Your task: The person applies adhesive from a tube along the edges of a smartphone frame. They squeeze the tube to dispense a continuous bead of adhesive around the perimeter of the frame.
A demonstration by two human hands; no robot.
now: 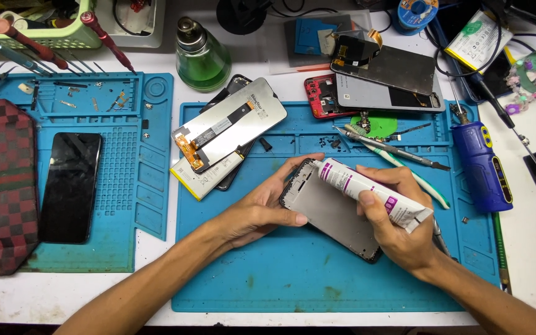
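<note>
The left hand (262, 208) cups the grey phone frame (330, 208) at its left edge, tilting it above the blue mat (317, 273). The right hand (398, 217) grips a white-and-purple tube (373, 192), its nozzle end lying across the frame's upper corner. A detached screen (227, 124) lies nearby.

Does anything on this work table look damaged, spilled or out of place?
Nothing spilled. The blue mat shows dark stains, and the loose screen panels lie overlapped at angles. The left hand steadies the phone frame; the right hand holds a tube.
</note>
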